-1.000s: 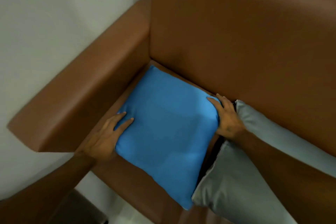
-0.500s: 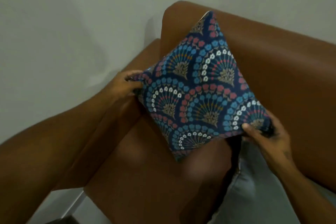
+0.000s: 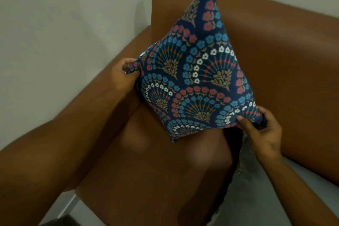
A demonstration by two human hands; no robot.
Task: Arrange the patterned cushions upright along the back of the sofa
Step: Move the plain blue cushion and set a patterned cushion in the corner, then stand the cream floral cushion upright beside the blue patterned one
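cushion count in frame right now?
2. A patterned cushion is held by two corners between the left hand and right hand, over the sofa's corner seat. A grey cushion lies lower right, partly cut off; more may be hidden.

left hand: bare, no ring or watch seen, no glove worn | left forearm: bare to the frame edge, no sleeve seen | right hand: bare, small dark marking noted on its back near the wrist, too blurred to be read | right forearm: bare, no sleeve seen
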